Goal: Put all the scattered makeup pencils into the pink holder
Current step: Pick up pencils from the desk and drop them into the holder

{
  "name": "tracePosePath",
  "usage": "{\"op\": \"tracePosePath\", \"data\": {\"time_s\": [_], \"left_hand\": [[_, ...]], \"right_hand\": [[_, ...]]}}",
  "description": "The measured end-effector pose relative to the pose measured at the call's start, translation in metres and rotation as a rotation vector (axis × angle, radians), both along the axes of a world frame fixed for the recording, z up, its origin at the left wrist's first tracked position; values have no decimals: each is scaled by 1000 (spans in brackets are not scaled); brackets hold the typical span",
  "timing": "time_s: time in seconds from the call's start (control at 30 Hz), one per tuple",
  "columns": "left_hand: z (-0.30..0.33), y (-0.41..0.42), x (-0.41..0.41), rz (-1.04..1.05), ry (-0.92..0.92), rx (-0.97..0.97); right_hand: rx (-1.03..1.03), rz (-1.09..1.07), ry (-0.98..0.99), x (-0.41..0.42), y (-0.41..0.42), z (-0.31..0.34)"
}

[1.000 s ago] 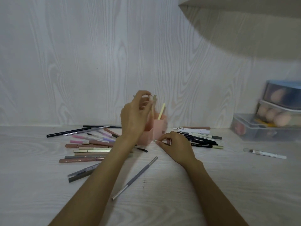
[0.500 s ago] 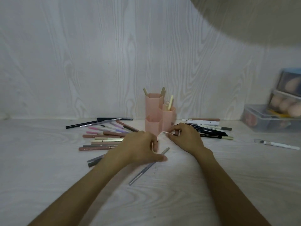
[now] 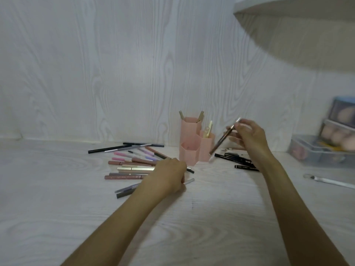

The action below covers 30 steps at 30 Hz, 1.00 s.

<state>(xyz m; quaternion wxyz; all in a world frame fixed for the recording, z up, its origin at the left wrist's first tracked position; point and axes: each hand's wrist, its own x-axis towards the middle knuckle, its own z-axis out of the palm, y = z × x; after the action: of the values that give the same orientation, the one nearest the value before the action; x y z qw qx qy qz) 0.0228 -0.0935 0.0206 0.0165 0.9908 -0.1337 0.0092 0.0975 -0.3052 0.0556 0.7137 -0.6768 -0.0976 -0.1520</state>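
Observation:
The pink holder [image 3: 192, 144], made of three hexagonal tubes, stands at the back of the table with three pencils sticking out of it. My right hand [image 3: 249, 135] pinches a brown pencil with a white tip [image 3: 222, 140], lifted and tilted just right of the holder. My left hand [image 3: 169, 175] lies low on the table in front of the holder, fingers curled round a grey pencil [image 3: 189, 181] whose end pokes out to the right. Several pink, gold and brown pencils [image 3: 130, 166] lie scattered to the left. Several black pencils [image 3: 236, 160] lie to the right.
Stacked clear boxes with makeup sponges [image 3: 326, 144] stand at the right edge. A clear-capped white pencil [image 3: 330, 181] lies in front of them. A pale shelf or lampshade [image 3: 297, 25] overhangs the upper right. The white wood-grain wall stands right behind the holder.
My right hand has lifted a brown pencil from the table up beside the holder. My left hand came down from the holder and closed round the grey pencil on the table.

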Motion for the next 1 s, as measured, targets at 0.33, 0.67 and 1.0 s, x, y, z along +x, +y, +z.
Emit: {"op": "tracePosePath", "data": {"time_s": [0.33, 0.67, 1.0], "left_hand": [[32, 51, 22, -109, 512, -471], [49, 112, 21, 18, -49, -1092], [48, 104, 26, 32, -365, -1229]], "right_hand": [[-252, -373, -417, -21, 77, 0], [-868, -293, -377, -3, 84, -39], [-1363, -48, -341, -1, 93, -60]]}}
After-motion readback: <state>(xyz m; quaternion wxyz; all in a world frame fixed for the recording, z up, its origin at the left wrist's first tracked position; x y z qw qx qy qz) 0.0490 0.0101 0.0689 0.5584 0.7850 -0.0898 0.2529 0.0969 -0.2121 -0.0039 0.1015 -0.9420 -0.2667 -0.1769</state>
